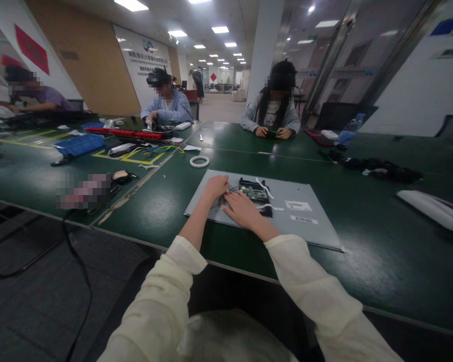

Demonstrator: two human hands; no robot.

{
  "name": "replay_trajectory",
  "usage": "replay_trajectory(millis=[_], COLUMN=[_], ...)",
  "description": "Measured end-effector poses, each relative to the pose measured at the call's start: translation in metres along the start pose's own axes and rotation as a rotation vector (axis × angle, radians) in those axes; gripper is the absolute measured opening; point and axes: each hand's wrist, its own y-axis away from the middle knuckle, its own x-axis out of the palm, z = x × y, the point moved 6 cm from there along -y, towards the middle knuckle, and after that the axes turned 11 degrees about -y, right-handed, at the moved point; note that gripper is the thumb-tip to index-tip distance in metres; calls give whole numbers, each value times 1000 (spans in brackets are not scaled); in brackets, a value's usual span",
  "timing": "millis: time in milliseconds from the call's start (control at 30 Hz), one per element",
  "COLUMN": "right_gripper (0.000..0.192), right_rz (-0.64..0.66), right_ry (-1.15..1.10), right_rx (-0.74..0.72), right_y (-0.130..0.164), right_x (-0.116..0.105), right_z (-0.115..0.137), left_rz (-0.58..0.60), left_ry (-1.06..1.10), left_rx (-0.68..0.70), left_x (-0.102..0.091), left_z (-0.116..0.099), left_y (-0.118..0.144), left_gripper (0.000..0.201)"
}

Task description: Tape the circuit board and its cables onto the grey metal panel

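Observation:
A flat grey metal panel point(283, 226) lies in front of me, like the back of a display, with white labels on its right part. Near its middle sits a green circuit board point(254, 192) in a black frame, with white strips beside it. My left hand point(216, 187) is over the panel's left part, fingers curled closed around something I cannot make out. Close beside it, my right hand point(242, 207) rests on the panel left of and below the board, fingers stretched and thumb apart. Thin dark wires show between the two hands, partly hidden by the fingers.
A white tape ring point(199, 161) and a small wrench point(201, 138) lie beyond the panel. Blue bins point(79, 145) and cables are at left; a white device point(432, 208), black cloth point(381, 168) and water bottle point(351, 129) at right. Co-workers sit across the green table point(151, 201).

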Motion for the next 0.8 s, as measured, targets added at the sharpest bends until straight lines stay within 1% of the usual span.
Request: replay_trajectory(millis=[133, 333, 533, 800], right_gripper=[41, 44, 35, 32], right_rz=[5, 28, 57, 94], right_ry=[0, 27, 64, 110], right_rx=[3, -18, -29, -9], right_y=[1, 1, 4, 10], right_x=[0, -4, -9, -14], right_z=[0, 5, 18, 37], left_rz=[9, 8, 1, -3], left_ry=[-6, -11, -11, -6], left_rx=[-3, -14, -3, 11], left_x=[-1, -3, 0, 4], left_z=[-1, -2, -1, -1], left_y=[1, 2, 1, -1], left_gripper=[27, 28, 29, 29])
